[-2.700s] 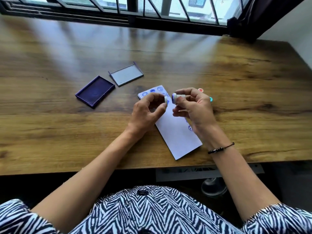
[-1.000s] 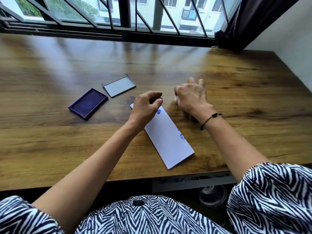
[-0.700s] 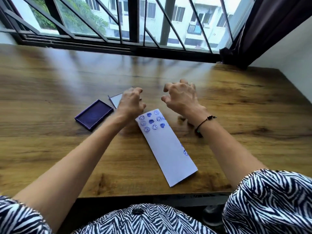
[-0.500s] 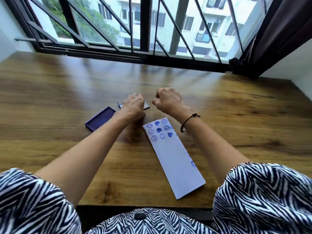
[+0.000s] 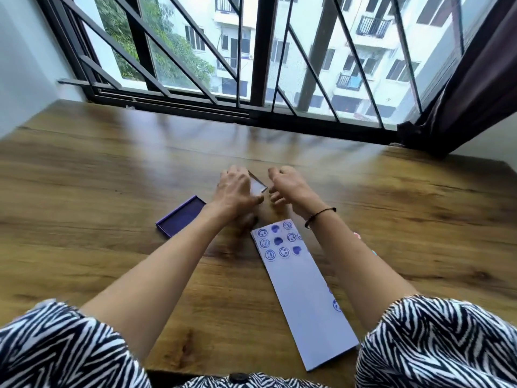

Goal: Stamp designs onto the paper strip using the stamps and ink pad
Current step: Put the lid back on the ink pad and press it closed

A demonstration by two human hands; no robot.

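Broadly, most of the view is taken up by a wooden table (image 5: pixel 112 191), which is set against a window (image 5: pixel 251 51) fitted with dark diagonal bars; a dark curtain (image 5: pixel 475 88) is hung at the right end of it. Zebra-striped sleeves (image 5: pixel 56 348) are seen at the bottom edge, and bare forearms are stretched forward over the tabletop from them.

A long white paper strip (image 5: pixel 302 298) is laid flat on the table between the forearms, angled from the near right toward the far left. Its far end is covered with blue stamped marks, smiley faces and solid hearts in rows, and another blue print is seen at its right edge nearer the body, partly hidden by the right arm. The open ink pad (image 5: pixel 181 217) is placed left of the strip's far end, well clear of it, with its dark blue surface showing.

Beyond the strip, the left hand (image 5: pixel 237 191) is spread over the ink pad lid (image 5: pixel 257 184), whose grey inside shows beside the fingers; whether it is actually gripped cannot be told. The right hand (image 5: pixel 288 189) is held just beside it, fingers loosely curled and parted, with nothing seen in it. A thin black bracelet (image 5: pixel 319 215) is worn on the right wrist. Small coloured bits, blurred, are glimpsed on the table right of the right forearm.
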